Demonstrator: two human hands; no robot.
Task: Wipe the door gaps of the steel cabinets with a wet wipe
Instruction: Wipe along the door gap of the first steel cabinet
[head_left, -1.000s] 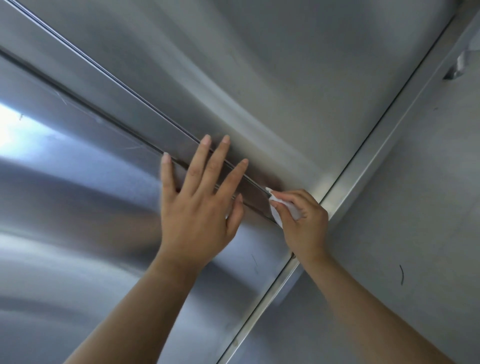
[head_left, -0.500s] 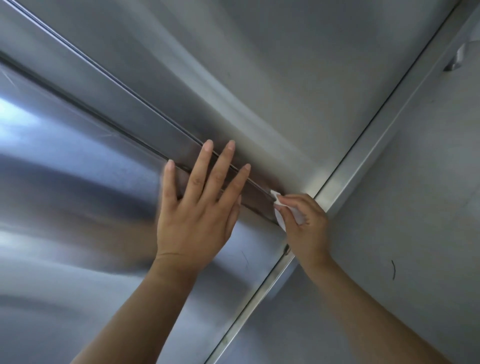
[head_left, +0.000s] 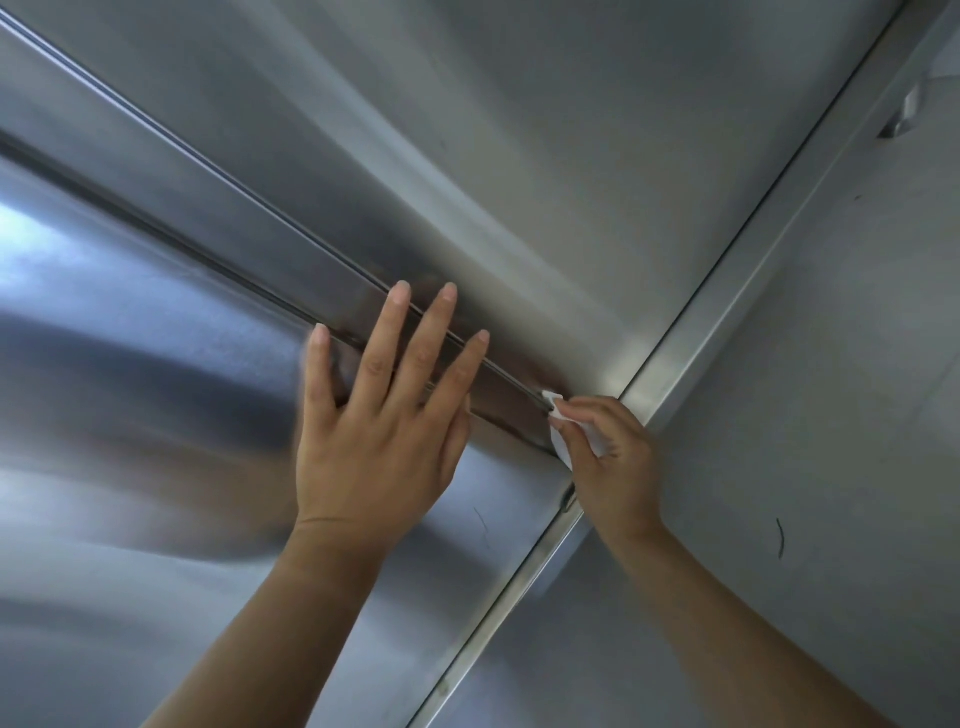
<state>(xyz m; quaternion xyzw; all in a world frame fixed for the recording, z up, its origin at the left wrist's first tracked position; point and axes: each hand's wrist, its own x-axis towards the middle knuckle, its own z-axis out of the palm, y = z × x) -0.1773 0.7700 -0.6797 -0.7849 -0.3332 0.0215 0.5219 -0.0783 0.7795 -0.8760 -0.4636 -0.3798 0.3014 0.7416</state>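
Four straight, spread fingers (head_left: 387, 338) of the left hand (head_left: 379, 447) lie flat on the steel, their tips reaching across a narrow steel strip (head_left: 234, 226) that runs diagonally between two dark door gaps. The thumb rests alongside the palm, low against the lower door panel (head_left: 130, 389). Nothing is grasped there; the hand only presses on the metal.

Just beside it, the right hand (head_left: 613, 467) has its fingers (head_left: 582, 415) curled and pinching a white wet wipe (head_left: 554, 405). One corner of the wipe pokes out above the fingertips and touches the end of the upper, thinner gap, while a lower fold of it hangs down along the end of the strip toward the wider gap. How far the wipe goes into either gap cannot be told.

Both gaps end here, near the bright vertical corner edge (head_left: 727, 291) of the cabinet, which the right hand's knuckles lie close to. Above the strip spreads the upper door panel (head_left: 519, 156), brushed and dull grey; the lower panel carries a blue-white glare at far left. Beyond the corner edge is a grey wall (head_left: 857, 415) with a short dark mark (head_left: 779, 538), and a small metal bracket (head_left: 904, 111) sits at upper right. Both bare forearms enter from the bottom.
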